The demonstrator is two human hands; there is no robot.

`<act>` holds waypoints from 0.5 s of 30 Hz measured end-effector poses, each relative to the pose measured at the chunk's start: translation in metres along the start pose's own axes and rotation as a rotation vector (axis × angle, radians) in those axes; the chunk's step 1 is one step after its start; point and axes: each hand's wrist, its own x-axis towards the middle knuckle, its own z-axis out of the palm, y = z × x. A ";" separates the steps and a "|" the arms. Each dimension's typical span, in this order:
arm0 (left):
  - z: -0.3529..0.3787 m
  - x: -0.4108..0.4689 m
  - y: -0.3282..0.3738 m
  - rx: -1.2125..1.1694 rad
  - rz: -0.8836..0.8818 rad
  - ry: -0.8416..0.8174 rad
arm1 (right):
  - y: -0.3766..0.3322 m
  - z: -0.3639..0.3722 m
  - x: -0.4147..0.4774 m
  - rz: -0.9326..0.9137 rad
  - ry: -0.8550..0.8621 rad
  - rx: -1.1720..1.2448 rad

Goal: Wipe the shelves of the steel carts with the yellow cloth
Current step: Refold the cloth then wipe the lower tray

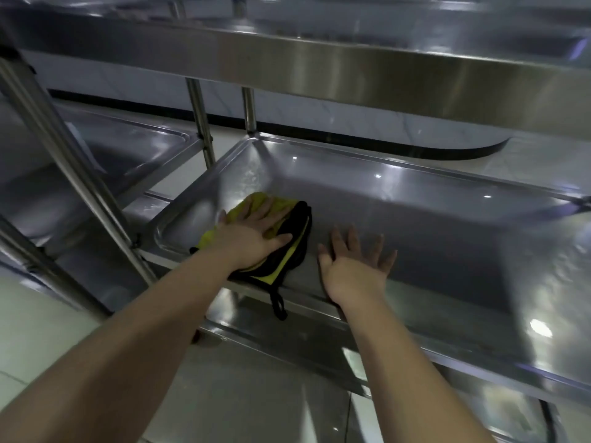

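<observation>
A yellow cloth (297, 247) with black trim and a black loop lies bunched on the middle shelf (431, 225) of a steel cart, near its front left corner. My left hand (252, 233) presses flat on the cloth with fingers spread. Just right of the cloth, my right hand (353, 266) rests flat on the bare steel, fingers straight and apart, touching no cloth. The cloth's loop hangs over the shelf's front rim.
The cart's upper shelf (351, 68) overhangs close above the hands. A lower shelf (319, 356) sits below the front rim. A second steel cart (105, 161) stands to the left, with upright posts (67, 155) between. Pale tiled floor lies beyond.
</observation>
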 end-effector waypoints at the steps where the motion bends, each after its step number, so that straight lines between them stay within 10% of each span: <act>1: -0.003 0.001 -0.014 -0.001 -0.013 0.013 | 0.001 -0.001 -0.001 -0.006 -0.002 -0.005; 8: -0.021 0.027 -0.089 0.067 -0.235 0.040 | 0.002 0.001 -0.002 -0.025 0.022 -0.064; 15: -0.003 0.052 0.056 0.031 0.028 -0.012 | 0.002 -0.001 0.000 0.007 0.038 -0.001</act>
